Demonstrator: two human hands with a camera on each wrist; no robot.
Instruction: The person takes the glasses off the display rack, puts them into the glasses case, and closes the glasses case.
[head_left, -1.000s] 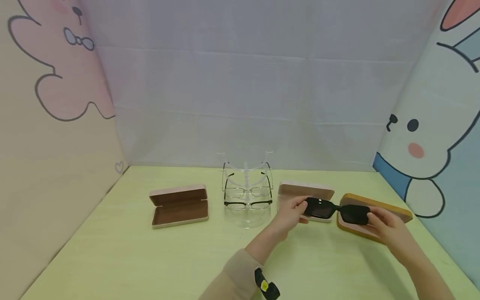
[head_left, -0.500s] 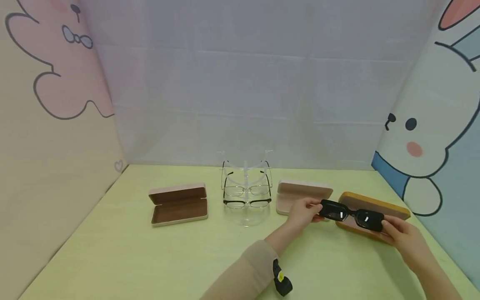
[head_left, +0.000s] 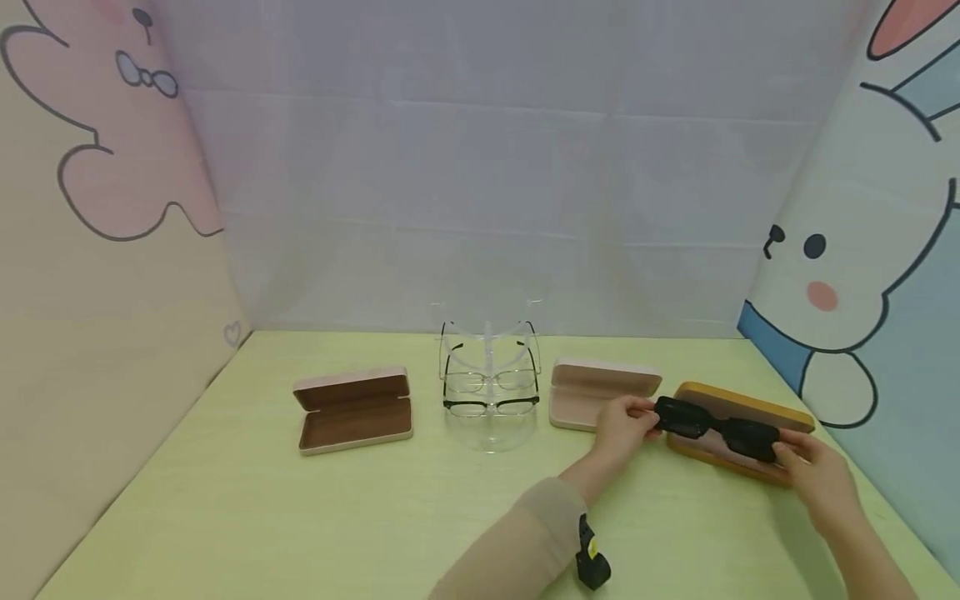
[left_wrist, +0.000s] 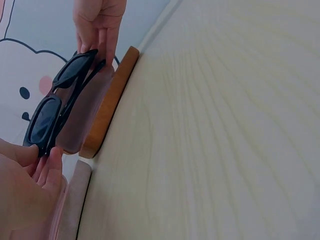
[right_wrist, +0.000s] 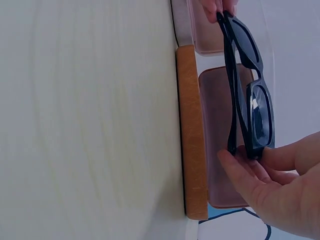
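Observation:
Both hands hold one pair of black sunglasses (head_left: pixel 717 428) by its two ends. In the head view the left hand (head_left: pixel 624 432) pinches the left end, while the right hand (head_left: pixel 819 477) pinches the right end. The wrist views show the temples folded in behind the lenses (right_wrist: pixel 261 114). Right under the sunglasses lies an open glasses case (head_left: pixel 772 409), mustard-yellow outside with a pinkish lining (left_wrist: pixel 82 112); the sunglasses overlap its inside in the head view. A pale pink open case (head_left: pixel 603 382) sits just left of it, partly hidden by the left hand.
A clear display stand (head_left: pixel 489 354) in the table's back middle bears silver-rimmed glasses (head_left: pixel 467 382) above black-browed glasses (head_left: pixel 467 406). Further left is an open case with a brown lining (head_left: pixel 356 421). A white cloth backdrop (head_left: pixel 495 192) and printed side walls (head_left: pixel 892 250) enclose the table (head_left: pixel 300 525).
Both hands have carried the sunglasses rightward and slightly down, from partly over the pale pink case to over the yellow case. The grip at both ends stays the same.

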